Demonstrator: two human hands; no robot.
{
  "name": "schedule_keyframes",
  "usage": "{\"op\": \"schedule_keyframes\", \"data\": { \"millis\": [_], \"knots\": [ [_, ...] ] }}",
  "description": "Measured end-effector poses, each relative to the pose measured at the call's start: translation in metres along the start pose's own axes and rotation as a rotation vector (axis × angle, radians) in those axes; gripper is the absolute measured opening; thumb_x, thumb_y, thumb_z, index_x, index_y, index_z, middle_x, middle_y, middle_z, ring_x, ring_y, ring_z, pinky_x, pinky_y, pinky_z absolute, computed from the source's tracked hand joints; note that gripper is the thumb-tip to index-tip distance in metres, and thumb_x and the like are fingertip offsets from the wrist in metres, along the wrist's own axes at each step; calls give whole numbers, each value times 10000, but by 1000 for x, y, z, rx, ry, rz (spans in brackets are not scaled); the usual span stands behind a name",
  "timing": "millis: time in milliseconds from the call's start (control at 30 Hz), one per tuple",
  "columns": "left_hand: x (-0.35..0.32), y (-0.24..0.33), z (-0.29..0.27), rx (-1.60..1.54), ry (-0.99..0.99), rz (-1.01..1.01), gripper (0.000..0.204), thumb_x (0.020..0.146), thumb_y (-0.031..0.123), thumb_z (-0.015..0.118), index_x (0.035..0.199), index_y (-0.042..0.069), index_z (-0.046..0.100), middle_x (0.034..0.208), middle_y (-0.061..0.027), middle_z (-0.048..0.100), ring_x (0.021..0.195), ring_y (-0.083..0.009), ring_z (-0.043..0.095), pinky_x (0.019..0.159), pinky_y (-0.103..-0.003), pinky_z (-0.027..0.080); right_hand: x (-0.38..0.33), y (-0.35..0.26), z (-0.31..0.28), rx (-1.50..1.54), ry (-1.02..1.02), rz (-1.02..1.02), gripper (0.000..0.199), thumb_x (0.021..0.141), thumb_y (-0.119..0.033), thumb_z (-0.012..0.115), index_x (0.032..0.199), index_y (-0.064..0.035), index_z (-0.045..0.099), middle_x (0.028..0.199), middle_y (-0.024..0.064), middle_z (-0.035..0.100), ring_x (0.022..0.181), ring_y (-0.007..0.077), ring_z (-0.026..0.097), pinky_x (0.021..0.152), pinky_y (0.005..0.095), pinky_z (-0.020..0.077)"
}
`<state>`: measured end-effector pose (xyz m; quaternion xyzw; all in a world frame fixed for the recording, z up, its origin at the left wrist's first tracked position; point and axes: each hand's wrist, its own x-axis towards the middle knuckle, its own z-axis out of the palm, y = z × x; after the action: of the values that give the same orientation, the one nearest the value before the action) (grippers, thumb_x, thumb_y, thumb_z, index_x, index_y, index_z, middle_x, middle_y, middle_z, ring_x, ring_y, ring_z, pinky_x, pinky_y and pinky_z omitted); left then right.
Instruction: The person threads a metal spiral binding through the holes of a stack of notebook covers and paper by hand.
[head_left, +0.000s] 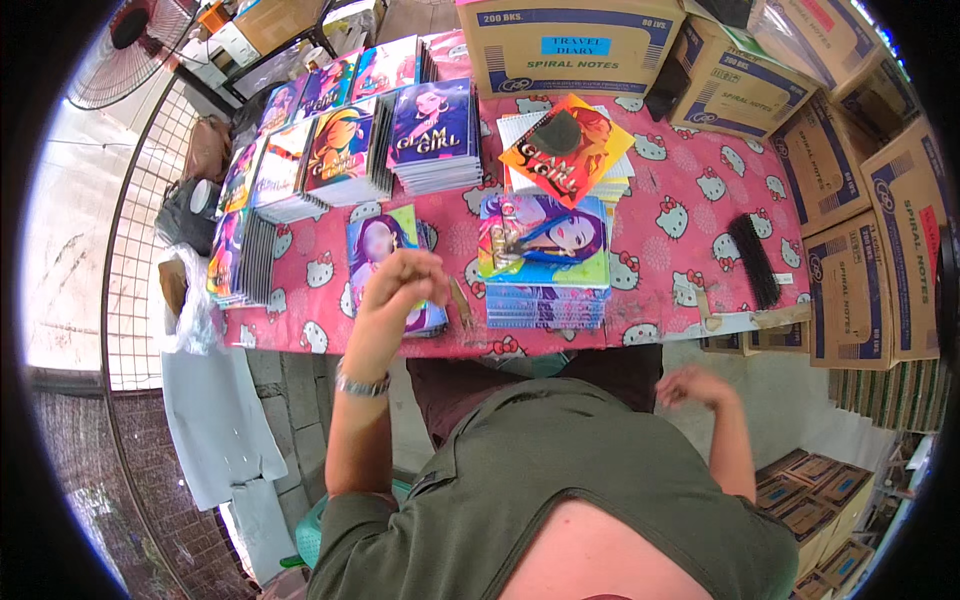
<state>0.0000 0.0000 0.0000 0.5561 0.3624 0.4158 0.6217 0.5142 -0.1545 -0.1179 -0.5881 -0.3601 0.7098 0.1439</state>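
My left hand (402,283), with a metal watch band on its wrist, hovers over a short stack of spiral notebooks (372,240) near the table's front edge. Its fingers are curled, and nothing shows between them. Right of it stands a taller notebook stack (545,240) with a purple-haired figure on the top cover. Behind that, an orange notebook (597,150) lies askew on white-paged notebooks, a dark rounded object (558,133) on top. Past the table's front edge, on the right, my right hand (695,387) hangs in the air, fingers loosely bent and apart, holding nothing.
Several notebook stacks (433,130) fill the table's left and back left. Cardboard boxes (570,50) stand along the back and right (855,290). A black bristly strip (755,262) lies on the pink tablecloth (650,200). Plastic bags (190,300) hang by the left edge.
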Motion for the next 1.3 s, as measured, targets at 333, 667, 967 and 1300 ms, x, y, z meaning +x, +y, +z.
{"op": "schedule_keyframes", "data": {
  "millis": [333, 667, 967, 1300],
  "knots": [
    [100, -195, -14, 527, 288, -238, 507, 1039, 400, 483, 1183, -56, 654, 1085, -241, 706, 1017, -379, 669, 893, -458, 495, 182, -132, 82, -393, 701, -451, 576, 1054, -463, 409, 1266, 38, 599, 1186, 306, 651, 1121, 474, 611, 941, 508, 489],
    [15, -196, 44, 561, 315, -253, 478, 1044, 364, 464, 1128, -74, 638, 1008, -318, 676, 1015, -458, 645, 888, -482, 477, 168, -34, 109, -9, 636, -591, 519, 1029, -393, 491, 1345, 17, 545, 1164, 276, 684, 1131, 438, 638, 991, 477, 478],
    [64, -129, 39, 947, 277, 132, 418, 953, 140, 640, 1337, -12, 576, 1272, -182, 650, 1237, -286, 583, 1038, -386, 454, 117, -132, 144, -1070, 740, -1046, 745, 782, -393, 790, 1437, -158, 525, 1382, 135, 555, 1321, 345, 493, 1161, 596, 264],
    [133, -144, 57, 1075, -300, 122, 386, 903, 236, 712, 1225, 26, 672, 1232, -194, 661, 1156, -375, 619, 1002, -425, 483, 92, -90, 71, -844, 959, -794, 592, 668, -418, 826, 1176, -145, 696, 1169, 110, 623, 1145, 305, 570, 1070, 545, 374]
  ]
}}
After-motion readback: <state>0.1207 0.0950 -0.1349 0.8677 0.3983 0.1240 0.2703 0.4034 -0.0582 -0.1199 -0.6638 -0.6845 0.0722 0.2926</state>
